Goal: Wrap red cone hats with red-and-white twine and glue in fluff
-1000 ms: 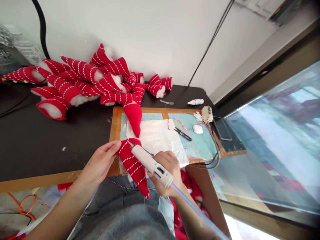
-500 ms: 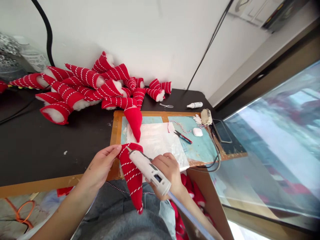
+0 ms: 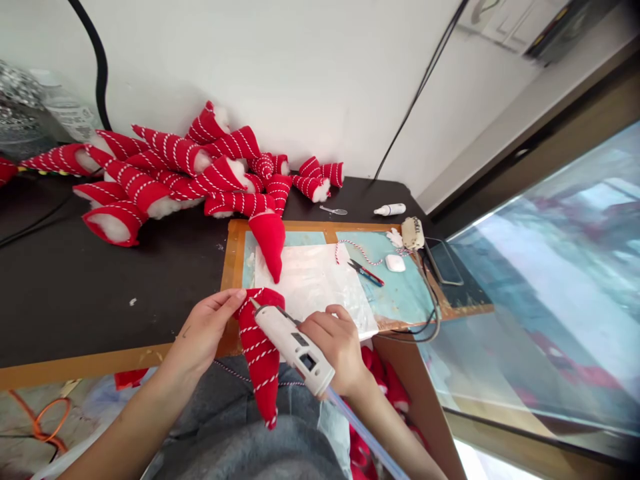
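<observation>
My left hand (image 3: 210,328) pinches the upper left edge of a red cone-shaped cloth hat (image 3: 259,340), which hangs point down, wound with red-and-white twisted cord. Wrapped around a white glue gun (image 3: 295,347) is my right hand (image 3: 336,343). The gun's nozzle tip meets the cloth near the cord by my left fingertips, and a long clear glue stick (image 3: 363,430) runs out of its back end. Loose striped cord trails from beside the hat across my lap. Just beyond, a plain red cone (image 3: 269,243) lies at the edge of a white sheet (image 3: 310,283).
A pile of cord-wound red cones stuffed with white fluff (image 3: 165,173) lies along the wall. Thread snips (image 3: 367,273), a piece of striped cord (image 3: 357,249), a white case (image 3: 395,263), a phone (image 3: 444,262) and a white bottle (image 3: 390,209) lie to the right. More red pieces fill a cardboard box (image 3: 410,393) below.
The glue gun's nozzle has shifted slightly left along the cord toward my left fingertips. The hat's hanging tip has swung a little left.
</observation>
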Demonstrator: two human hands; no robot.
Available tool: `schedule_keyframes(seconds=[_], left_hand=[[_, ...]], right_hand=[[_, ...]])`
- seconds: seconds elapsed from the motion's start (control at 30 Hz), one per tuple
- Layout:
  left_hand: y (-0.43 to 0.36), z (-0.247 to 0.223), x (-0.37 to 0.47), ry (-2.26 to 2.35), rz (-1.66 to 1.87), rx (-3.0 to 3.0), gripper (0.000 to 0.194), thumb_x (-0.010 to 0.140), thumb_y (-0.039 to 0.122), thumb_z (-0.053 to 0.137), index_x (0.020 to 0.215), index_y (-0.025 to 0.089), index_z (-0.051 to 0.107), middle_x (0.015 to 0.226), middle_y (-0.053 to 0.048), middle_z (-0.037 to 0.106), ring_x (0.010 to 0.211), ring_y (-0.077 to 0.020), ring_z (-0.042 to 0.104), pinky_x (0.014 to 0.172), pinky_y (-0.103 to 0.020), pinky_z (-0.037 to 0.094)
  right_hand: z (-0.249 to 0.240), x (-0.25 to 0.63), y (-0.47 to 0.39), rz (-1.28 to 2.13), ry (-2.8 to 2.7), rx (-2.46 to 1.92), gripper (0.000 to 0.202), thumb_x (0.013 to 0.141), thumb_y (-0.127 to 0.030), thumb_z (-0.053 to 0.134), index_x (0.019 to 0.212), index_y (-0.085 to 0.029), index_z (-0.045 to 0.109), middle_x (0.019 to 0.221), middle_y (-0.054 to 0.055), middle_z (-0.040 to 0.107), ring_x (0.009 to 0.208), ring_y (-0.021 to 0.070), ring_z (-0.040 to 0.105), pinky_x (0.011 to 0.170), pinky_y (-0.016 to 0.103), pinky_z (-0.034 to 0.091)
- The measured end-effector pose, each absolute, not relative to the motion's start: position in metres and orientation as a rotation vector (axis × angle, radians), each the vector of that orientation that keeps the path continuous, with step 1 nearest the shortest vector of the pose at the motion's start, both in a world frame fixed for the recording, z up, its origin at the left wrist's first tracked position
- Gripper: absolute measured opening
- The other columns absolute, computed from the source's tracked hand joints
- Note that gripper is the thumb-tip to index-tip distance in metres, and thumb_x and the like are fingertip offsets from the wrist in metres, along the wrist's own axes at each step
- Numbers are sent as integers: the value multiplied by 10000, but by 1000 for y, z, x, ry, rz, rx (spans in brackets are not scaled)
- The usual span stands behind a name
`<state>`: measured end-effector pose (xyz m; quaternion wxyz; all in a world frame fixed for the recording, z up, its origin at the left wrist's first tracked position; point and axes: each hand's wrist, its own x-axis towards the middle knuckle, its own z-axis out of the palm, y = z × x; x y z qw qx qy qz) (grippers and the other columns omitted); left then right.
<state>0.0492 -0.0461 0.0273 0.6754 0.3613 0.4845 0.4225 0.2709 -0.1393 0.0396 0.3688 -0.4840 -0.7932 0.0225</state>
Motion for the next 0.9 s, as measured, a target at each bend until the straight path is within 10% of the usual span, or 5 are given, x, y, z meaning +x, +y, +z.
schedule_keyframes(seconds=[0.57,0.9], left_hand=[[-44,23,47,1075,942,820,428,636,568,1006,802,213,834,806,-68,824,784,-232,742,712,-262,581],[-34,40,47,1150,1008,722,342,663,435,990,758,201,758,685,3,745,517,-128,605,460,-201,475]], right_hand=[[33,278,-141,6,-1983,-1443,183,889,-389,581,910,-222,653,779,28,685,700,216,598,779,389,379],[8,348,-83,-274,-2085,-2015,310,884,-46,529,1157,-133,648,1146,201,674,1071,358,611,941,468,510]])
